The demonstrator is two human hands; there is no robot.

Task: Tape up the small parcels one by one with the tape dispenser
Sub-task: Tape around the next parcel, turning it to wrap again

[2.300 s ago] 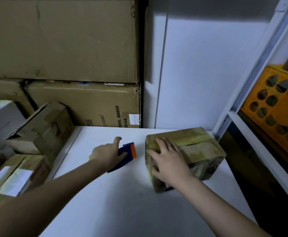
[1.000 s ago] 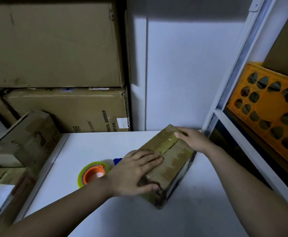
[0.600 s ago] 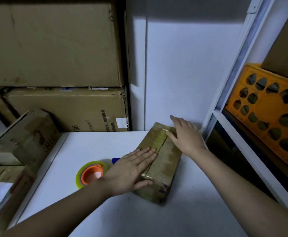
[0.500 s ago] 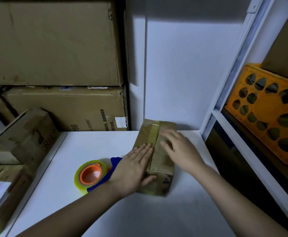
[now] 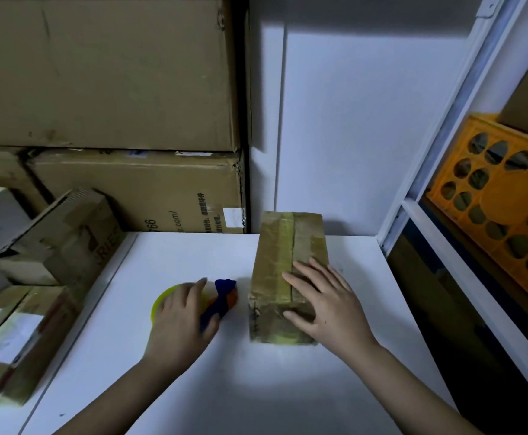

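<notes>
A small brown parcel (image 5: pixel 287 246) with yellowish tape along its top lies lengthwise on the white table (image 5: pixel 256 387). My right hand (image 5: pixel 325 302) rests flat on the parcel's near end, its fingers straight and spread. To the left of the parcel is the tape dispenser (image 5: pixel 223 290), with a blue handle, an orange core and a yellow-green roll. My left hand (image 5: pixel 178 321) lies over it, blurred by motion. Its fingers curl over the roll and its thumb sits against the blue handle, hiding most of the roll.
Large cardboard cartons (image 5: pixel 99 73) are stacked against the back left wall. Several small parcels (image 5: pixel 68 233) are piled off the table's left edge. A white shelf frame (image 5: pixel 444 120) stands on the right, with an orange crate (image 5: pixel 501 202) on its shelf.
The parcel was turned until it lies lengthwise. My left hand came off it and moved left onto the tape dispenser. My right hand slid to the parcel's near end.
</notes>
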